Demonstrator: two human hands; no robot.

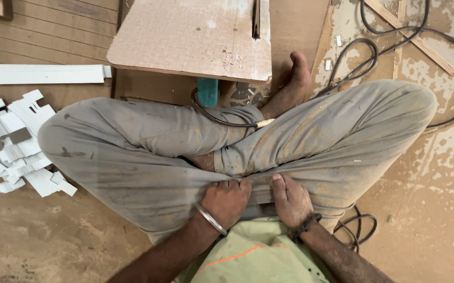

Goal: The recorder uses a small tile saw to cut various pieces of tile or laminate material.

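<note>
I sit cross-legged on a dusty floor in grey trousers (132, 141). My left hand (227, 202), with a metal bangle at the wrist, is curled into a fist at my lap. My right hand (290, 199), with a dark thread band at the wrist, lies next to it with its thumb pressed down. Both hands grip a taut fold of trouser fabric (261, 194) stretched between them. Whether anything else lies inside the fold is hidden. My bare foot (295, 84) sticks out ahead.
A raised particle board (195, 36) with a dark blade (256, 18) in its slot stands in front, a teal tool body (207, 90) beneath it. A black cable (447, 47) loops on the right. Several white offcuts (12, 141) and a long white strip (38, 73) lie left.
</note>
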